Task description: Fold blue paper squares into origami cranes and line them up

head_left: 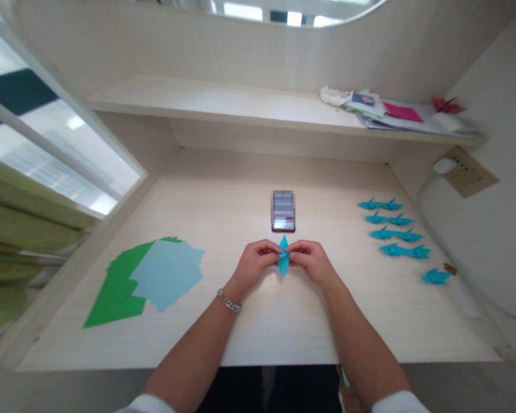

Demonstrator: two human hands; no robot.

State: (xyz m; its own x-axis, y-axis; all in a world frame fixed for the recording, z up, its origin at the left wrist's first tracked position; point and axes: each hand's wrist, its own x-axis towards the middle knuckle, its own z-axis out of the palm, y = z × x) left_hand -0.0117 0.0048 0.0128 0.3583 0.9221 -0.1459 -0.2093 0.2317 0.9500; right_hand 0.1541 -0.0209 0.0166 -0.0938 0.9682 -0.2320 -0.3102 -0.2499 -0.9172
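A folded piece of blue paper point(284, 244), long and pointed at both ends, is held between my two hands above the middle of the desk. My left hand point(258, 256) pinches its left side with thumb and fingers. From the other side, my right hand point(312, 259) pinches its right edge the same way. The lower end of the paper splits into two narrow points. Just beyond my fingertips lies a phone point(282, 211) with its screen lit and blurred.
Rows of blue folded paper cranes point(396, 234) stand at the right, with a single crane point(436, 276) nearer me. Green sheets point(120, 287) and light blue sheets point(167, 275) lie fanned at the left. A white cable point(434, 235) runs from the wall socket point(470, 172). Papers point(402, 112) rest on the shelf point(223, 100).
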